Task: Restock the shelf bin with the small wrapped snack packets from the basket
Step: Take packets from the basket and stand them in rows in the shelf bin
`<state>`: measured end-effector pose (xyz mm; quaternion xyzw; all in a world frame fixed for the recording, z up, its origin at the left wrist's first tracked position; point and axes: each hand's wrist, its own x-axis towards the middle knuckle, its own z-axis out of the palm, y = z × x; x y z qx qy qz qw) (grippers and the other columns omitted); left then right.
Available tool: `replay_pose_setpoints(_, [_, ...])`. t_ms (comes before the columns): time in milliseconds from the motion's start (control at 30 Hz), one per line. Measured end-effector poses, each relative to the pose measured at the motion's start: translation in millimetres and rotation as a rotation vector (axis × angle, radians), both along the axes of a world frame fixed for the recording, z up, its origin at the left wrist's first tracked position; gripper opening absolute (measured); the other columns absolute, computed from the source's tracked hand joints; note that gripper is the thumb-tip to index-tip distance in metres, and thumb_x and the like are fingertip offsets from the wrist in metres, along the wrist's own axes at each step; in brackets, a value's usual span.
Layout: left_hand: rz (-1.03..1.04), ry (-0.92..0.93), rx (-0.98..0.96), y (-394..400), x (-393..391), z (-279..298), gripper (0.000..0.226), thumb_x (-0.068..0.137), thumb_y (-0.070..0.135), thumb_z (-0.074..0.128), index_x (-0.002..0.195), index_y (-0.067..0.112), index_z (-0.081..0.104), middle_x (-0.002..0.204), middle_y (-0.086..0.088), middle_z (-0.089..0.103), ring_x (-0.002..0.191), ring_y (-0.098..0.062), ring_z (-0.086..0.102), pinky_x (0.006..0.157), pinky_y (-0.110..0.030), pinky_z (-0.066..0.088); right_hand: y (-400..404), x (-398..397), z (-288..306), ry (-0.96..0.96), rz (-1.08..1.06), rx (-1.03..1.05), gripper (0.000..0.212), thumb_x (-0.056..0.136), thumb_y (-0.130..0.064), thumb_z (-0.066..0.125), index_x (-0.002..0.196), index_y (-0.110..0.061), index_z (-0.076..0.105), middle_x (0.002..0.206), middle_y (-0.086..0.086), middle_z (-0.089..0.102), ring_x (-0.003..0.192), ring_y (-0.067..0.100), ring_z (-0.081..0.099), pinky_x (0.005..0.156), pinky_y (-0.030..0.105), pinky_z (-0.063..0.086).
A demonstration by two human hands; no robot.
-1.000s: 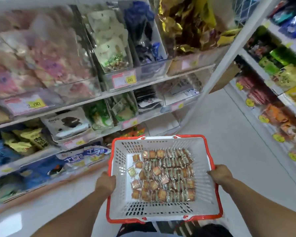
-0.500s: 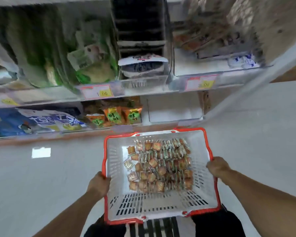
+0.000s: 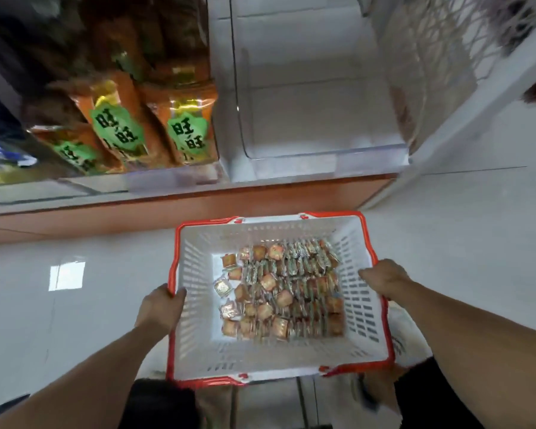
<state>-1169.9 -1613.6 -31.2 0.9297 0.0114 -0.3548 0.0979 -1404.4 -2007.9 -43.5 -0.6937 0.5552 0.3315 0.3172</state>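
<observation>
the white basket [image 3: 195, 305] with its red rim was held low over the pale floor [image 3: 75, 305], directly in front of the bottom shelf. the left hand [image 3: 160, 308] gripped the left rim, fingers curled over the edge. the right hand [image 3: 384, 278] gripped the right rim in like manner. neither hand held a packet.

the small wrapped snack packets [image 3: 280, 297] lay in the basket bottom, mostly in packed rows toward the right, with several loose ones at the left of the pile. none was seen in the clear shelf bin [image 3: 307, 119], which appeared bare. the bin stood just beyond the basket's far rim, beside orange snack bags [image 3: 183, 125] to its left.

assessment: restocking proper had not begun; the basket was judged not yet set down.

risks noted. both hands were occupied, so one had to let go before any packet could be lifted; a one-sided hold might tip the basket and slide the rows loose. the wrappers looked slick, so a large handful might shed packets onto the floor. the neighbouring orange bags sat close, and careless placing might drop packets in the wrong compartment.
</observation>
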Motion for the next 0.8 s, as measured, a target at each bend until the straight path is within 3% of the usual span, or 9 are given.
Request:
replay_pose_setpoints(100, [0.028,-0.039,-0.002,4.2,5.7,-27.0,0.037,0.098,0.041,0.054,0.079,0.012,0.063,0.078,-0.012,0.068,0.077,-0.033,0.064,0.071,-0.036,0.049,-6.3,2.7,-21.2,-0.029,0.033,0.079,0.023,0.086,-0.035,0.059,0.086,-0.012,0.063,0.073,0.006,0.069,0.06,0.021,0.065,0.053,0.025,0.05])
replay_pose_setpoints(200, [0.061,-0.065,0.001,6.0,6.1,-42.6,0.04,0.099,0.043,0.052,0.085,0.009,0.068,0.08,-0.013,0.068,0.081,-0.034,0.064,0.074,-0.037,0.05,-14.0,10.5,-26.2,-0.025,0.047,0.213,0.015,0.084,-0.025,0.059,0.084,-0.01,0.059,0.057,0.006,0.062,0.046,0.022,0.059,0.053,0.028,0.054])
replay_pose_setpoints(300, [0.136,-0.091,0.021,2.8,-1.4,-47.5,0.047,0.099,0.046,0.05,0.087,0.003,0.063,0.088,-0.014,0.069,0.086,-0.036,0.064,0.078,-0.039,0.051,-16.0,14.3,-21.9,-0.033,0.054,0.217,0.013,0.085,-0.021,0.06,0.086,-0.009,0.056,0.052,0.005,0.057,0.04,0.021,0.055,0.054,0.029,0.054])
replay_pose_setpoints(433, [0.236,-0.012,0.103,-20.5,-9.1,-31.8,0.039,0.097,0.029,0.052,0.118,-0.002,0.062,0.105,-0.017,0.068,0.093,-0.034,0.067,0.078,-0.038,0.055,-1.9,-0.5,-11.8,-0.16,0.033,0.102,0.024,0.09,-0.022,0.064,0.106,-0.005,0.062,0.086,0.012,0.071,0.07,0.026,0.069,0.065,0.033,0.059])
replay_pose_setpoints(500, [0.247,-0.002,0.076,-35.4,-10.1,-22.4,0.041,0.101,0.018,0.047,0.137,0.0,0.055,0.132,-0.017,0.063,0.119,-0.033,0.062,0.097,-0.038,0.05,2.9,-13.2,-5.3,-0.258,0.009,0.055,0.03,0.091,-0.019,0.064,0.117,-0.005,0.061,0.102,0.015,0.072,0.085,0.029,0.072,0.075,0.037,0.062])
replay_pose_setpoints(600, [0.228,-0.043,0.076,-53.4,-12.0,-22.5,0.05,0.109,0.026,0.033,0.154,0.006,0.035,0.159,-0.014,0.04,0.145,-0.029,0.04,0.118,-0.037,0.03,0.8,-24.9,5.3,-0.316,-0.004,0.042,0.031,0.09,-0.016,0.063,0.119,-0.005,0.063,0.103,0.013,0.072,0.088,0.027,0.073,0.08,0.041,0.062])
replay_pose_setpoints(700, [0.148,-0.033,0.195,-58.6,-30.5,-18.9,0.083,0.103,0.035,0.049,0.16,0.0,0.0,0.166,-0.024,0.012,0.15,-0.039,0.025,0.121,-0.043,0.023,-3.3,-24.8,14.2,-0.346,-0.007,-0.027,0.043,0.09,-0.019,0.062,0.131,-0.008,0.055,0.11,0.01,0.068,0.094,0.025,0.068,0.08,0.037,0.059])
replay_pose_setpoints(733, [0.158,-0.072,0.164,-57.3,-37.5,-12.3,0.091,0.098,0.031,0.056,0.16,0.004,-0.005,0.165,-0.023,0.013,0.148,-0.04,0.027,0.12,-0.045,0.027,-2.1,-24.1,18.6,-0.358,-0.002,-0.086,0.053,0.09,-0.021,0.064,0.139,-0.01,0.048,0.12,0.011,0.064,0.099,0.026,0.066,0.079,0.034,0.055])
replay_pose_setpoints(800, [0.042,-0.217,0.097,-55.5,-44.5,6.5,0.09,0.089,0.025,0.062,0.16,0.011,0.008,0.158,-0.018,0.026,0.14,-0.038,0.037,0.114,-0.047,0.037,1.8,-19.4,27.4,-0.439,0.031,-0.273,0.061,0.088,-0.027,0.066,0.143,-0.015,0.043,0.133,0.012,0.056,0.107,0.029,0.062,0.084,0.034,0.052])
